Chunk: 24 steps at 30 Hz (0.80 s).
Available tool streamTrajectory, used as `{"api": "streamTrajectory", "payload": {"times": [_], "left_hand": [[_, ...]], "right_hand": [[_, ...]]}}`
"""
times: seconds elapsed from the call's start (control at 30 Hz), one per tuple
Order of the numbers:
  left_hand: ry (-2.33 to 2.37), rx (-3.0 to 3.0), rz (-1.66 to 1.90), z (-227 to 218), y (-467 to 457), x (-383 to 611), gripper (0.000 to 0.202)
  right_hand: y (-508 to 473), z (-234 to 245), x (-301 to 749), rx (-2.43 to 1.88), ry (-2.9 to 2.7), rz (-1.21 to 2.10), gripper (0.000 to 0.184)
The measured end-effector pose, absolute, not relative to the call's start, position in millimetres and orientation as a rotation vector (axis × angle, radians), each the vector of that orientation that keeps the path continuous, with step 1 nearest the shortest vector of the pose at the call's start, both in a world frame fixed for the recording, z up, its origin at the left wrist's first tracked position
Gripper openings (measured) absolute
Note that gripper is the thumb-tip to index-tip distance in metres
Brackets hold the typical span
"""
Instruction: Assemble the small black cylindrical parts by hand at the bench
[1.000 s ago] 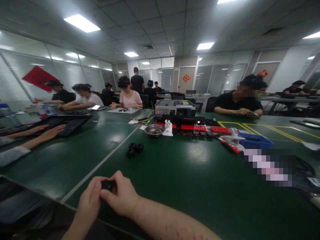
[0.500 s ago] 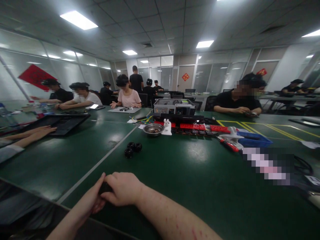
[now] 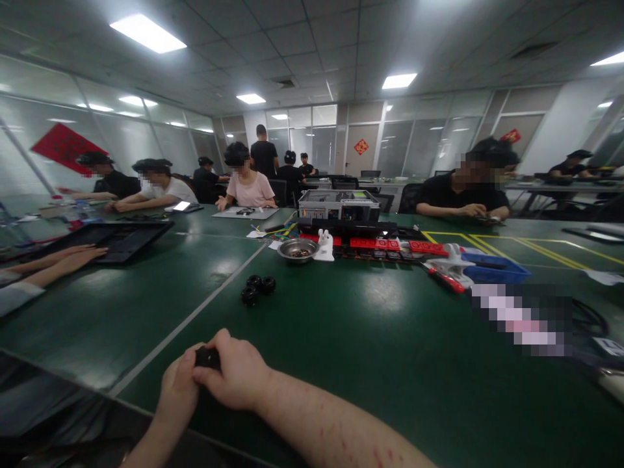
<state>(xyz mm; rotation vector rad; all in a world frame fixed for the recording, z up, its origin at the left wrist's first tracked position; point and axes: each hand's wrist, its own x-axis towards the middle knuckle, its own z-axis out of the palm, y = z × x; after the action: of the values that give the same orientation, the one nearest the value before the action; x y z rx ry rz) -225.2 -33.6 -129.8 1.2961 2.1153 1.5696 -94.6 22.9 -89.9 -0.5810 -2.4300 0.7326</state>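
Note:
Both my hands meet at the near edge of the green table (image 3: 380,351). My left hand (image 3: 178,388) and my right hand (image 3: 238,372) are closed together around a small black round part (image 3: 207,357), which shows only between the fingertips. Three more small black round parts (image 3: 255,288) lie in a cluster on the table beyond my hands.
A metal bowl (image 3: 297,249), a white holder (image 3: 324,246), red blocks (image 3: 390,246), a computer case (image 3: 338,207) and a blue tray (image 3: 492,269) stand farther back. Other people sit around the table; a neighbour's hands (image 3: 63,259) rest by a black tray (image 3: 121,235) at left.
My left hand opened flat against the right half a second ago and has closed again on the black part. The view has tilted slightly.

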Motion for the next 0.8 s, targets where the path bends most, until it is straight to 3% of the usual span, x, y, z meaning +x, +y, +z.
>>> {"api": "streamTrajectory", "payload": {"times": [0.27, 0.4, 0.53, 0.67, 0.8], "left_hand": [[2.097, 1.193, 1.421, -127, -22, -223, 0.046], [2.075, 1.297, 1.363, -126, -9, -213, 0.055], [2.158, 1.488, 1.151, -121, -9, -203, 0.043], [2.216, 1.558, 0.902, -111, -13, -195, 0.035], [2.201, 1.646, 0.83, -104, -12, -189, 0.032]], "right_hand": [[30, -99, -103, -0.73, -2.222, 1.062, 0.036], [62, -93, -90, -0.831, -2.21, 0.692, 0.036], [99, -97, -74, -0.952, -2.198, 0.271, 0.036], [120, -112, -80, -1.096, -2.165, 0.191, 0.041], [128, -120, -95, -1.186, -2.196, 0.145, 0.034]]}}
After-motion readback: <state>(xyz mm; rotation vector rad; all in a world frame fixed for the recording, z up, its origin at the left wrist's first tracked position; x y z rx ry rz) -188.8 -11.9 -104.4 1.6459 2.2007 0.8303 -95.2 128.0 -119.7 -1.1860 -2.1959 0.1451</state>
